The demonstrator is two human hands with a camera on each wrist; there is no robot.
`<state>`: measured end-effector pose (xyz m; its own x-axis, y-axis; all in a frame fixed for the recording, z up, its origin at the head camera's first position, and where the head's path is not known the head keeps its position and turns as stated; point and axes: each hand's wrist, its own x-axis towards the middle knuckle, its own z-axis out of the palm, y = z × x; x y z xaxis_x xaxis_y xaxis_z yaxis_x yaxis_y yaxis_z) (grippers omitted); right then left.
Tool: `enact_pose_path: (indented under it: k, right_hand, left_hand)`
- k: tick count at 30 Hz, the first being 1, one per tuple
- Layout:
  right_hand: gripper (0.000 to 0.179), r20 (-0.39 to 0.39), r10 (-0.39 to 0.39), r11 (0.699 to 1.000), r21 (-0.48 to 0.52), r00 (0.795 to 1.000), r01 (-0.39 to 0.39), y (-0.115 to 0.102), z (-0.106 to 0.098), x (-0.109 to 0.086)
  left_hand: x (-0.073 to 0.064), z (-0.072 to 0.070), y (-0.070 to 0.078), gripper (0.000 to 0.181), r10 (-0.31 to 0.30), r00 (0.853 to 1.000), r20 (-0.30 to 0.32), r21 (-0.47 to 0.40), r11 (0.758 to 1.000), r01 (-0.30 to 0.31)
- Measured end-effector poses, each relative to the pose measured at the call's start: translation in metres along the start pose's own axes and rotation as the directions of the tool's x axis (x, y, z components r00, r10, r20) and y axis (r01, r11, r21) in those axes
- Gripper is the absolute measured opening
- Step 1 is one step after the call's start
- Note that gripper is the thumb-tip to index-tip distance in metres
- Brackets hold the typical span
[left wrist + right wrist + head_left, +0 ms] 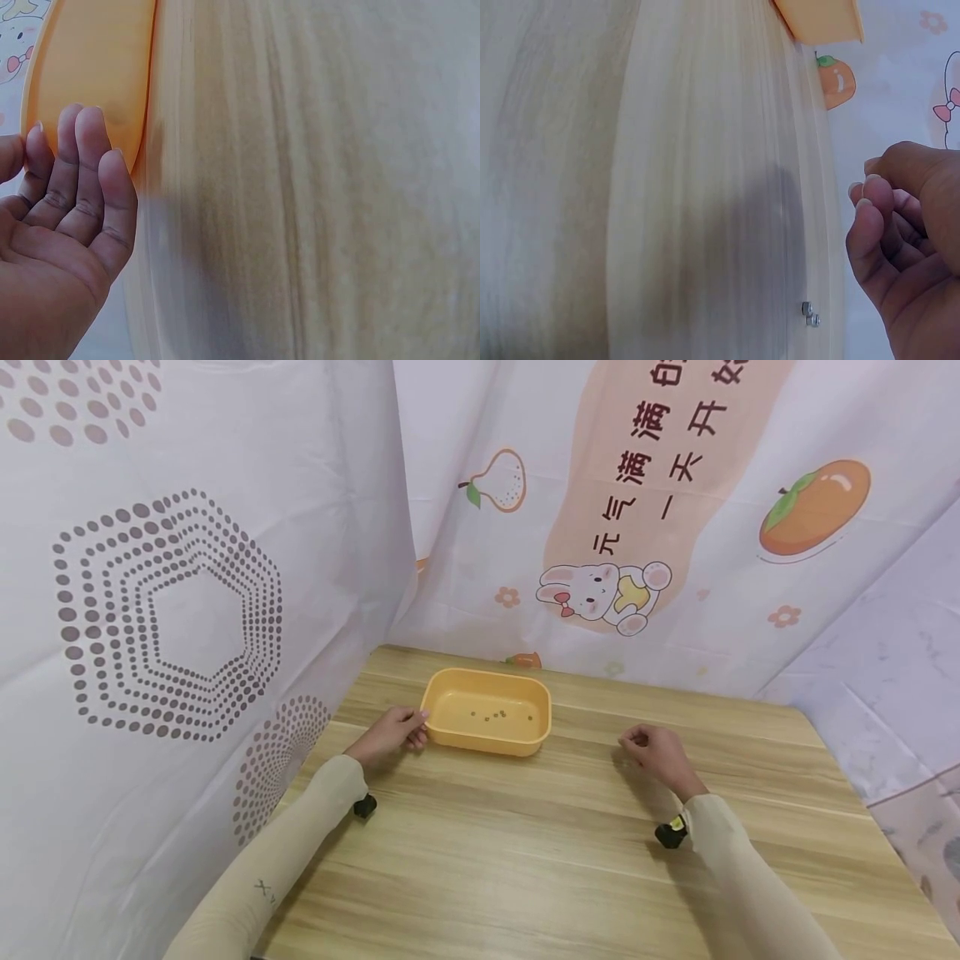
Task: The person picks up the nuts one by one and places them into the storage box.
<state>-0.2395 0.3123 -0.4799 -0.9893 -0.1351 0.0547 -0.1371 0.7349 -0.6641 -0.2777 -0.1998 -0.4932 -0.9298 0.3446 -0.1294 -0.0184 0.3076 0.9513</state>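
A yellow-orange plastic basin [487, 745] with rounded corners stands on the wooden table, several tiny nut-like pieces [502, 713] scattered over its floor. At its left end my left hand [392, 732] pinches the rim, thumb on top. In the left wrist view the other fingers [94, 135] lie along the basin's outer wall [97, 60]. My right hand [656, 756] hovers over the table to the right of the basin, fingers curled in and thumb tip at the fingertips. Nothing shows between them. Two small metal nuts [810, 315] lie on the table near this hand in the right wrist view.
The wood-grain table [510, 852] reaches back to a printed curtain [720, 618] with fruit and a rabbit. Another white curtain [322, 527] with dotted patterns hangs close along the left side. Dark wrist devices [671, 832] sit at both cuffs.
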Motion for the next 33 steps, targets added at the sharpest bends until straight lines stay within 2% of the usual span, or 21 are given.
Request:
enact_pose_path:
  k: [7, 21, 33]
  right_hand:
    - [0.024, -0.016, -0.018, 1.000, -0.013, 1.000, 0.018, -0.010, 0.006, 0.004]
    - [0.023, 0.007, -0.020, 0.997, 0.070, 1.000, 0.020, -0.025, 0.013, 0.009]
    - [0.020, 0.004, -0.034, 0.996, 0.080, 0.999, 0.034, -0.034, 0.019, 0.014]
  left_hand:
    - [-0.001, 0.000, 0.001, 0.037, 0.004, 1.000, -0.003, 0.005, 1.000, -0.004]
    - [-0.002, -0.001, 0.002, 0.038, 0.014, 1.000, -0.005, 0.023, 1.000, -0.014]
    - [0.000, -0.001, 0.001, 0.038, 0.014, 1.000, -0.009, 0.014, 1.000, -0.014]
